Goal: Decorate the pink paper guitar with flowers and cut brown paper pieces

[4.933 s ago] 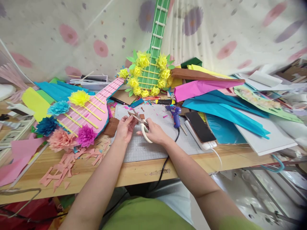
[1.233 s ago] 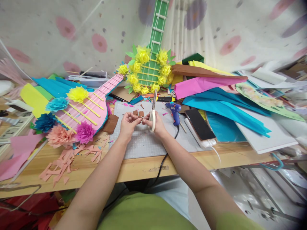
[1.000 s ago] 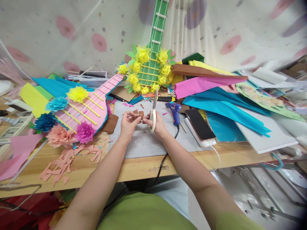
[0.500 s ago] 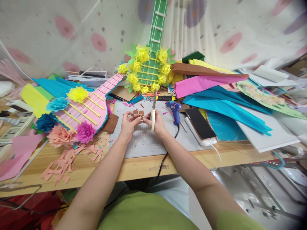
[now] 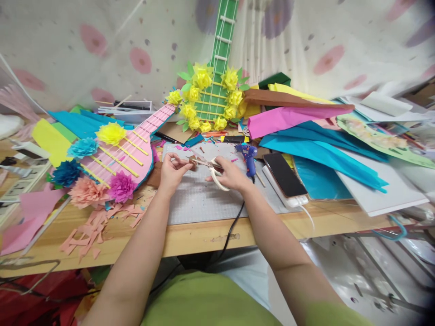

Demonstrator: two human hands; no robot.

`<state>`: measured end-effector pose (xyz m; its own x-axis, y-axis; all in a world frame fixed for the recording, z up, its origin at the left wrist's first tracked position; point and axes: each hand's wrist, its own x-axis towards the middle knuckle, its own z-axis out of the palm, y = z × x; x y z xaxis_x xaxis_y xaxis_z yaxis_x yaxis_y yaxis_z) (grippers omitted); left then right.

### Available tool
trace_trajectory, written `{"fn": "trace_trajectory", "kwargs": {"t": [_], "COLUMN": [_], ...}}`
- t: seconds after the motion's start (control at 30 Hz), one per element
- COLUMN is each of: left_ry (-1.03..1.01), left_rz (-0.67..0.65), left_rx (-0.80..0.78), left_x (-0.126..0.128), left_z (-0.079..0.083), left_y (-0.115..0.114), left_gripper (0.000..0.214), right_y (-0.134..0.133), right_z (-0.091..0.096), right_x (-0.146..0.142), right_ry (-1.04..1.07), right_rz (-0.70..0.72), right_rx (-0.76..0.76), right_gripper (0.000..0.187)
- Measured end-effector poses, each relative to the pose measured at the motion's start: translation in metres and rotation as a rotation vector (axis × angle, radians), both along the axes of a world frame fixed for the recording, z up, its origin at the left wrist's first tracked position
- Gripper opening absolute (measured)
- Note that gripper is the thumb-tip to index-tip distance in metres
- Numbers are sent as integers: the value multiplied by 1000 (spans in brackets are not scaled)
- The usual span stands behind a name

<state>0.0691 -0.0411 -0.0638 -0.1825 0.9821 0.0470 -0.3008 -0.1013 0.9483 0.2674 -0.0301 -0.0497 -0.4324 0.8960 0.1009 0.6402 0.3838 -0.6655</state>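
Note:
White-handled scissors [image 5: 215, 174] are gripped in my right hand [image 5: 231, 174], their blades pointing left toward my other hand. My left hand [image 5: 173, 172] pinches a small brown piece [image 5: 192, 161] between thumb and fingers, right by the blade tips; its exact shape is too small to make out. Both hands are above a grey cutting mat [image 5: 204, 206]. Folded brown paper [image 5: 154, 175] lies partly hidden behind my left wrist.
A blue glue gun [image 5: 249, 159] and a phone [image 5: 283, 174] on a white power bank are to the right. A pink paper instrument [image 5: 136, 151] with paper flowers lies left, a green one [image 5: 213, 102] stands behind. Peach scraps [image 5: 91, 228] lie front left. Blue paper [image 5: 326, 156] covers the right side.
The scissors have swung from pointing upward to pointing left, their blades now at the brown piece. My right hand has turned over and my left hand has shifted slightly left.

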Motion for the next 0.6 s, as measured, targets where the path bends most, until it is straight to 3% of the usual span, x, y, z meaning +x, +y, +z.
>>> {"fn": "trace_trajectory", "kwargs": {"t": [0.17, 0.6], "left_ry": [-1, -48], "left_rz": [-55, -124], "left_rx": [19, -7], "left_x": [-5, -6], "left_z": [2, 0], "left_y": [0, -2], "left_gripper": [51, 51], "right_y": [1, -1], "right_z": [-4, -10], "right_x": [-1, -3], "right_ry": [-72, -110], "right_rz": [71, 44], "right_rx": [53, 5], "right_gripper": [37, 35]}}
